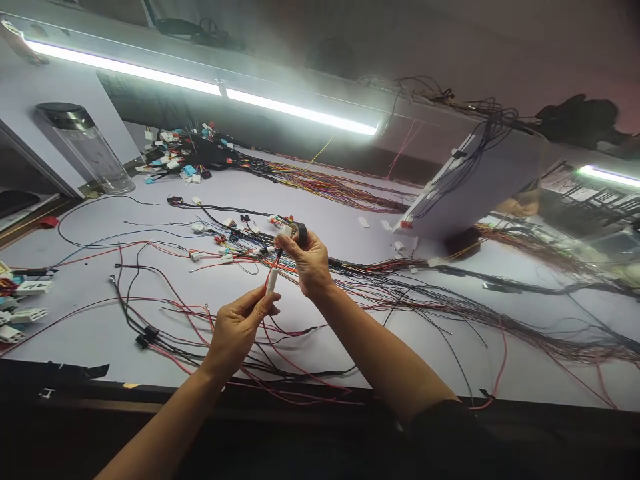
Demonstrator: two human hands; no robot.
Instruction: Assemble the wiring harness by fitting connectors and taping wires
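Observation:
My left hand (240, 327) is closed, its thumb and fingers pinching a slim white plastic piece (271, 281) with red and black wires running along it. Just above and to the right, my right hand (313, 267) is closed around a roll of black tape (301, 233). A white connector (287, 232) shows at the right thumb and fingertips, and dark wires lead down from it toward the left hand. Below both hands, red and black wires (280, 353) lie across the white table (350, 200).
A large bundle of wires with connectors (200, 150) lies along the back. Long loose wires (500, 320) stretch to the right. On the left stand a clear bottle (95, 150) and white connectors (27, 313). A white panel (470, 173) rises at right, under a lit tube lamp (300, 112).

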